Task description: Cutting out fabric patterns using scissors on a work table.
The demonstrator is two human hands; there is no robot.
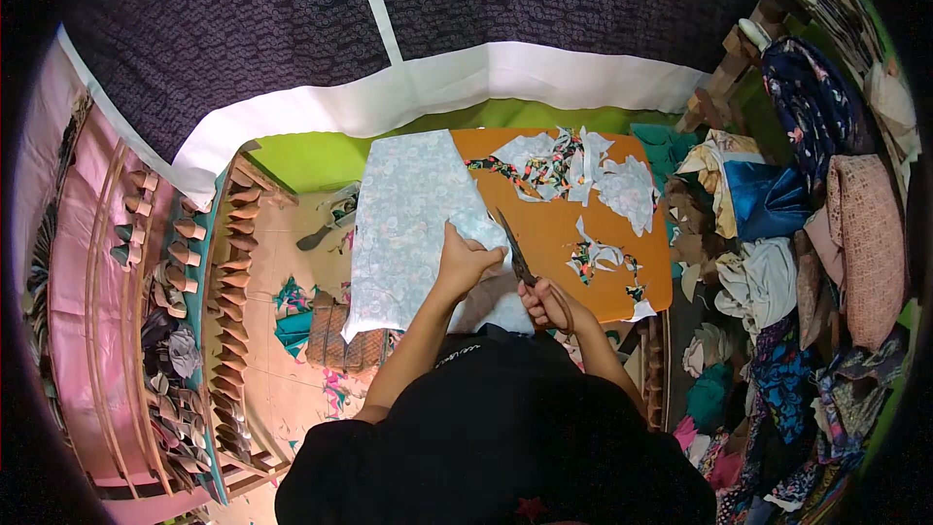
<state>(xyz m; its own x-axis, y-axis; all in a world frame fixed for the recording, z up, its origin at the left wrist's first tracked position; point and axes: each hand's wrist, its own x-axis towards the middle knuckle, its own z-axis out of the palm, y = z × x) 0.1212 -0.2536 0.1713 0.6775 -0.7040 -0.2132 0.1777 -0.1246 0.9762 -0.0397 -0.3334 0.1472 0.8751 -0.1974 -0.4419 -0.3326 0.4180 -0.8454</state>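
A pale blue-white cloth (403, 204) with a faint print covers the left part of the orange-brown table (632, 282). My left hand (465, 261) is closed on the right edge of this cloth, where a fold stands up by the fingers. Just to the right, my right hand (552, 303) grips a pair of large dark scissors (515, 251) by the handles. Their blades point away from me and lie along the cloth's cut edge. I cannot tell how far apart the blades are.
Cloth scraps (622, 190), some white and some dark floral, lie on the table's right side. Folded fabrics (763, 199) and loose heaps (758, 292) crowd the right. Racks of shoe-shaped pieces (233, 297) stand on the left. A dark curtain (544, 0) hangs behind.
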